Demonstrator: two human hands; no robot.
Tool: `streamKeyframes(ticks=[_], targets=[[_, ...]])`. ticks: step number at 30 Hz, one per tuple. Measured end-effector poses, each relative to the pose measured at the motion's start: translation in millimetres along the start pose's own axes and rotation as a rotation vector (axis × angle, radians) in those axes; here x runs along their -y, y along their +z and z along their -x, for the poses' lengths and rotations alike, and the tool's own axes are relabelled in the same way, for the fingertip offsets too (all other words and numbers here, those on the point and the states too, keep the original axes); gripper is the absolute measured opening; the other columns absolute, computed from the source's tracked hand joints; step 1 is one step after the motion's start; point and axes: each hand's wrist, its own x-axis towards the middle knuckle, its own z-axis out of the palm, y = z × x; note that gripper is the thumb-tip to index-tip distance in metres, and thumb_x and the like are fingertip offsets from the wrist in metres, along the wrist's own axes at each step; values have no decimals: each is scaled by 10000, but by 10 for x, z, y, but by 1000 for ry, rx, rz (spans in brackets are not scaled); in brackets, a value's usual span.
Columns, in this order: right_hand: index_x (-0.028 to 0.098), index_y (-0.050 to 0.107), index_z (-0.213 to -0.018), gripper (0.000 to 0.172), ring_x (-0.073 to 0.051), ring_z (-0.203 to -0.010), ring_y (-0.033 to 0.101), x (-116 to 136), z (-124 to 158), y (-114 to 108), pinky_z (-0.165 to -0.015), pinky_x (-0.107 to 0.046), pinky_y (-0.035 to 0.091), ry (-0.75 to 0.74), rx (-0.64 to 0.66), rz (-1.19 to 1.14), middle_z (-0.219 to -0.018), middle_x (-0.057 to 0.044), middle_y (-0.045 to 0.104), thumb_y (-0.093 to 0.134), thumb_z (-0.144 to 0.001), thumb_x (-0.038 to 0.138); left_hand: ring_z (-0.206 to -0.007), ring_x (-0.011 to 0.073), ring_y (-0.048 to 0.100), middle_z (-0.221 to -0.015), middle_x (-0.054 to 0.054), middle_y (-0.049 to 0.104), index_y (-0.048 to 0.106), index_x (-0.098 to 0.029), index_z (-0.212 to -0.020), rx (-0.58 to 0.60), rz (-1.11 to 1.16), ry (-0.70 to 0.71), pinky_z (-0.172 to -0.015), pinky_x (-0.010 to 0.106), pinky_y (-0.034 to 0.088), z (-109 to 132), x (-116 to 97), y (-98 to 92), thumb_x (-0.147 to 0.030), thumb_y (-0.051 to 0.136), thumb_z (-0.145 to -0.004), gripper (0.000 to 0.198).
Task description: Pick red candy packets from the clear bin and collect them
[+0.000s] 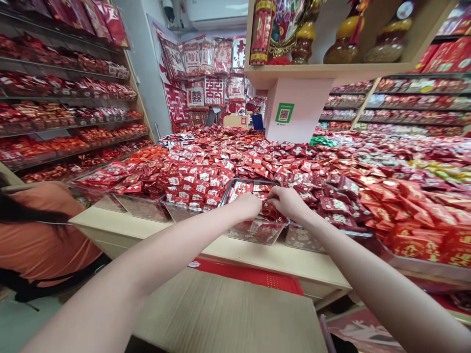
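Observation:
A clear plastic bin (257, 232) at the front edge of the counter holds small red printed packets (241, 189). Over its middle, my left hand (250, 206) is closed, with its fingers curled down among the packets. Close beside it on the right, my right hand (289, 202) is bent at the wrist and also closed, thumb and fingers drawn together at the packets. A narrow gap separates the two hands. Their fingertips are partly hidden, so I cannot make out what they hold.
More bins of red packets (198, 184) flank this one; dark red (336, 203) and orange-red packets (415, 215) lie to the right. A wooden surface (228, 314) stands before me. A person in orange (47, 230) sits at left. A shelf box (331, 71) overhangs the counter.

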Motion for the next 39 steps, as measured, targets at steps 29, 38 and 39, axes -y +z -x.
streamKeyframes(ticks=[29,38,39], targets=[[171,641,-702,157,-220,-750,576,-13,-78,161,-579,-249,392,-209,303,398,-725,-106,645,495,-660,132,-764,181,572,-806,46,632,636,-207,-829,0,-87,117,-674,238,425,10,207,13,-230,550,-633,215],[185,630,-752,149,-193,-744,578,-52,-86,161,-603,-235,397,-194,362,321,-748,-71,646,548,-629,173,-811,191,561,-833,54,602,645,-208,-790,-85,-57,111,-719,268,422,-98,274,98,-294,517,-673,193],[181,629,-775,159,-202,-766,576,-44,-83,163,-617,-243,399,-195,351,329,-761,-81,645,547,-639,194,-812,191,561,-835,52,600,644,-216,-807,-92,-53,107,-717,270,422,-107,270,101,-286,511,-678,198]])
